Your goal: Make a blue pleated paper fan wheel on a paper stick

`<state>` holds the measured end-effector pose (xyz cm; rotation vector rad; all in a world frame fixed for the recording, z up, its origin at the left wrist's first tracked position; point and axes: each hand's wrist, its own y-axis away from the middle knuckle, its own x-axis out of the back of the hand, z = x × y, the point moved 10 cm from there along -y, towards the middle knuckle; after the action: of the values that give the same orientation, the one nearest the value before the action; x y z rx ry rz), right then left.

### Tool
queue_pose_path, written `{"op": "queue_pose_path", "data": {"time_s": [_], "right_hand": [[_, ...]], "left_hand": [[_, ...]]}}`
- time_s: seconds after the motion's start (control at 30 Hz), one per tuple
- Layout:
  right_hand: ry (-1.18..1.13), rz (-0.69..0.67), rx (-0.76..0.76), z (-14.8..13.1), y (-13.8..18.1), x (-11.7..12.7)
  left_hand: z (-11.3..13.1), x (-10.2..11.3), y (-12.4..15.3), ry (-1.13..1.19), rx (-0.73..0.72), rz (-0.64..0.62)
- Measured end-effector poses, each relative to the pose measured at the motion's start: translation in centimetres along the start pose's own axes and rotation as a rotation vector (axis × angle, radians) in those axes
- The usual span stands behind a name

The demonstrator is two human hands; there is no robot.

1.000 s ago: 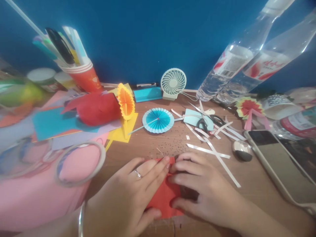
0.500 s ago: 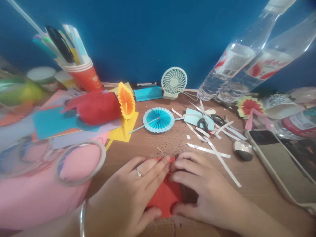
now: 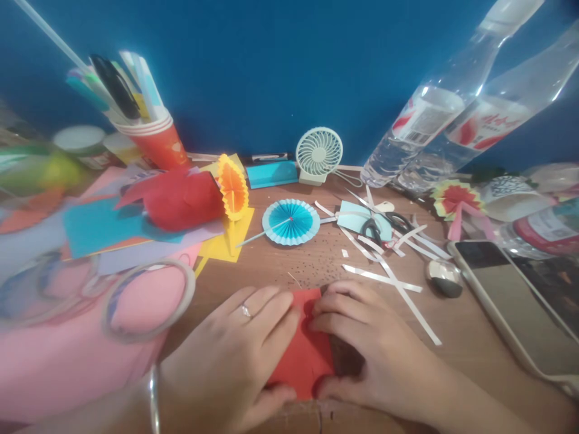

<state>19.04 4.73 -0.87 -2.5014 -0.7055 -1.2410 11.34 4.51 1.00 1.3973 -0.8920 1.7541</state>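
A sheet of red paper [image 3: 312, 355] lies on the brown table right in front of me, with its sides partly covered by my hands. My left hand [image 3: 244, 343], with a ring and a bangle, lies flat over the paper's left part, fingers stretched and thumb low on the sheet. On the right edge, my right hand [image 3: 371, 343] has curved fingers at the top and the thumb at the bottom, holding the paper. Beyond the hands sits a blue pleated paper fan [image 3: 296, 223] on a stick.
Scissors [image 3: 373, 229] lie among white paper strips [image 3: 407, 307]. Tape rings [image 3: 192, 289] rest on pink paper [image 3: 67, 367] at left. A phone [image 3: 511, 307], a mouse [image 3: 444, 278] and water bottles [image 3: 420, 132] stand right. A small fan [image 3: 319, 150] and a pen cup [image 3: 158, 141] are behind.
My left fingers have drawn back a little to the left, away from the right fingertips, and more of the red paper's top shows. My right hand stays nearly in place.
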Motion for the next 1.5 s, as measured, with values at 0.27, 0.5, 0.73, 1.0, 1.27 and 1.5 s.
{"op": "queue_pose_path", "data": {"time_s": [0.27,0.5,0.73,1.0,1.27,1.5], "right_hand": [[-0.019,-0.009,-0.022,0.1,0.0,-0.2],[0.019,0.017,-0.007,0.4,0.2,-0.2],[0.041,0.005,-0.007,0.5,0.5,-0.5],[0.055,0.005,-0.034,0.6,0.4,-0.3],[0.053,0.005,-0.023,0.5,0.4,-0.3],[0.05,0.019,0.002,0.5,0.2,-0.2]], "left_hand": [[2.4,-0.1,0.6,0.032,-0.183,0.039],[1.9,-0.7,0.4,0.021,-0.199,-0.023],[2.0,-1.7,0.5,0.055,-0.19,-0.108],[1.3,-1.3,0.4,0.084,-0.16,-0.143],[1.0,-1.9,0.2,0.1,-0.142,-0.217],[0.9,-1.2,0.5,0.075,-0.106,-0.106]]}}
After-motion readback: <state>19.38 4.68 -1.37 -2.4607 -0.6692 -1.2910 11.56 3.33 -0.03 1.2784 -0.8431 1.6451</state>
